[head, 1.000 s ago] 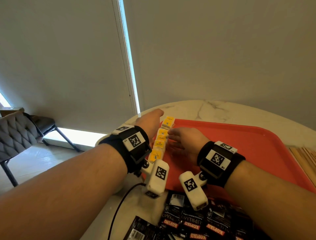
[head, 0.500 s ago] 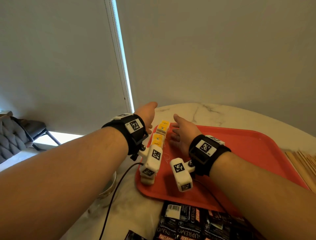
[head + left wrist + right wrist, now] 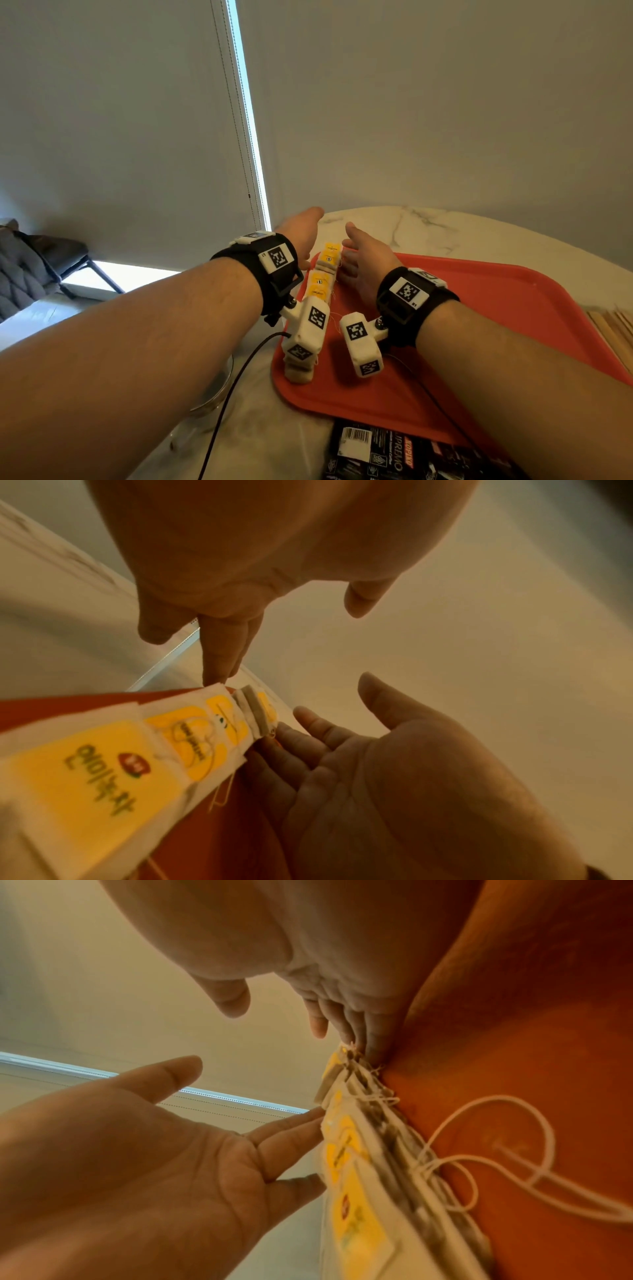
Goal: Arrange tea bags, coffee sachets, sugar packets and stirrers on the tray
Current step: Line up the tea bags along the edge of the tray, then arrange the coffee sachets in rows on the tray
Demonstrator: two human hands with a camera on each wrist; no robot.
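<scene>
Lying between both flat hands [image 3: 363, 260]: tea bags [image 3: 323, 274].

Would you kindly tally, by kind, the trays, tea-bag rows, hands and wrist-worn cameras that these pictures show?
Red tray: 1
Row of tea bags: 1 (the bags overlap, so single bags cannot be counted)
Hands: 2, left hand and right hand
Wrist cameras: 2, left wrist camera and right wrist camera
Total: 6

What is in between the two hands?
A row of yellow-labelled tea bags on the red tray, flanked by the left hand and right hand, plainest in the head view.
</scene>
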